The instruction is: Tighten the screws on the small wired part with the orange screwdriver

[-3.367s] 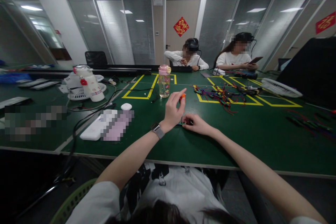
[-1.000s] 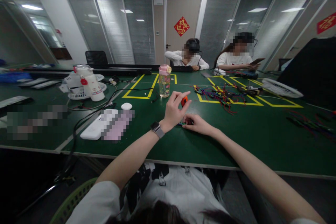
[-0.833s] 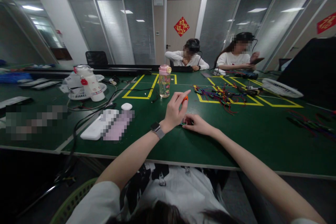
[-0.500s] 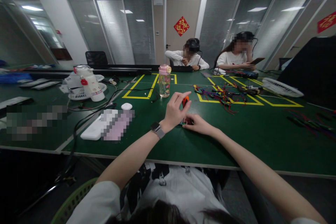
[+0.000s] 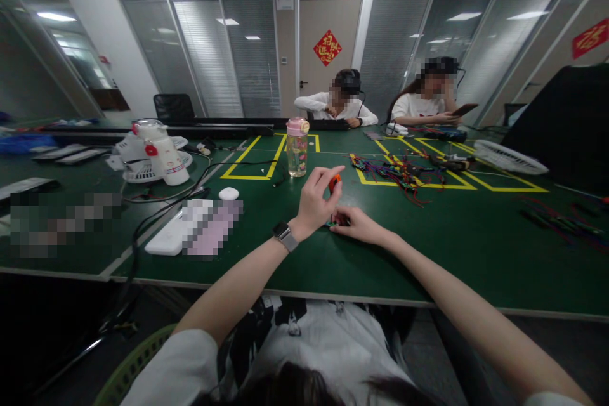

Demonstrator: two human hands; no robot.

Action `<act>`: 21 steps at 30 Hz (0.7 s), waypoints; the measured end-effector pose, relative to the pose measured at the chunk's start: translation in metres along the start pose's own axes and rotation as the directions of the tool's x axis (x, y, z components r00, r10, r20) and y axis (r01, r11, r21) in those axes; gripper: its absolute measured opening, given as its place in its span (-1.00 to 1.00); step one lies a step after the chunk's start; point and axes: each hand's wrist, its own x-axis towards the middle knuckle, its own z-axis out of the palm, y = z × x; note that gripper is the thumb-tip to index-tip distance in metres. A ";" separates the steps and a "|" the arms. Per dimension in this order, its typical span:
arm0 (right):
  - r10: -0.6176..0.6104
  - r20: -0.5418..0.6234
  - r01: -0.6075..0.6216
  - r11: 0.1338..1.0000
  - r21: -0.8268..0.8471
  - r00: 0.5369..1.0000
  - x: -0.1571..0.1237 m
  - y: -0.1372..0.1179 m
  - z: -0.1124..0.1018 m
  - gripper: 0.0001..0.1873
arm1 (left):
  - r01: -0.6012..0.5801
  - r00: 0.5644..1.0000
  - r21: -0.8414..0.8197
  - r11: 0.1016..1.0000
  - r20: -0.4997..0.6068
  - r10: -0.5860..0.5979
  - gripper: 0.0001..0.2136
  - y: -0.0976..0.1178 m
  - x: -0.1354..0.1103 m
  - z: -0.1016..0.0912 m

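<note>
My left hand (image 5: 316,196) is raised above the green table (image 5: 266,269), its fingers closed around an upright screwdriver (image 5: 335,181); its orange and black handle shows between thumb and index finger. The tip is hidden behind my hands. Just below and to the right, my right hand (image 5: 354,223) rests on the tabletop. Its thumb and fingers pinch a small green circuit board (image 5: 329,224), of which only an edge shows. Wires or other parts under the fingers are too dark to make out.
A pink-lidded bottle (image 5: 297,152) stands beyond my left hand. Tangled wired boards (image 5: 404,171) lie right of it, with more wires (image 5: 566,219) farther right. A white power bank (image 5: 178,228), cables and a white jug (image 5: 166,155) are at left. Two people sit opposite.
My left hand's grip on the screwdriver has shifted very slightly, and less of the orange handle shows. The right hand stays in place. The whole view has moved a touch.
</note>
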 end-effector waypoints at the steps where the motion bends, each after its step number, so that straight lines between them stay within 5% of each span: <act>1: 0.001 -0.001 -0.001 1.000 -0.002 1.000 0.000 0.000 0.000 -0.85 | 0.004 1.000 0.012 1.000 -0.008 -0.004 -0.77 -0.001 0.000 0.000; 11: 0.012 0.013 -0.012 1.000 0.002 1.000 0.000 -0.002 -0.001 -0.85 | 0.011 0.999 -0.046 0.999 0.053 -0.008 -0.66 0.000 -0.001 -0.003; 21: 0.007 0.003 -0.007 1.000 0.003 1.000 -0.001 -0.002 -0.001 -0.86 | 0.009 1.000 0.007 1.000 -0.023 -0.009 -0.76 -0.001 -0.001 0.001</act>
